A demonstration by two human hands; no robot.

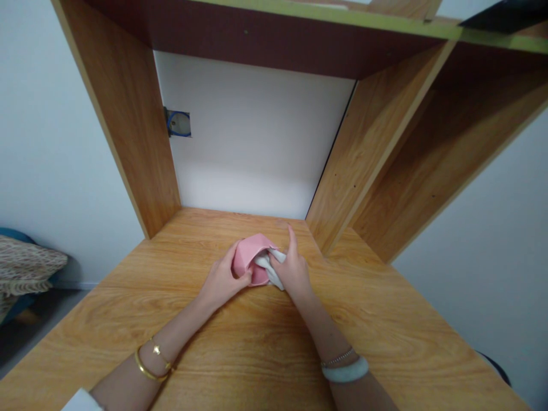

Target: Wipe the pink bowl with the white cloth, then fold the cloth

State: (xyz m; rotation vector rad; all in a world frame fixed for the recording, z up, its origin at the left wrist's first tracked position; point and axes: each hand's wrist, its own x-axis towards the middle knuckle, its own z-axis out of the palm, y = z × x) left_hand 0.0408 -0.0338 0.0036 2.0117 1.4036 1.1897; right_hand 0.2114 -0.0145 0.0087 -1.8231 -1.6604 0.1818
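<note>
A small pink bowl (pixel 247 258) lies tilted on its side on the wooden desk (pixel 240 354), its opening turned toward the right. My left hand (pixel 221 279) grips the bowl's rim and outer wall from the left. My right hand (pixel 291 270) presses a crumpled white cloth (pixel 270 266) into the bowl's opening, with the index finger raised. Part of the cloth is hidden under my right palm. Gold bangles sit on my left wrist, and a pale bangle with a thin chain on my right.
Wooden shelf uprights rise at the left (pixel 124 114) and right (pixel 363 154) of a white back wall (pixel 257 137). A wall socket opening (pixel 178 123) with blue wire shows at the left. A patterned cushion (pixel 25 265) lies off the desk's left side.
</note>
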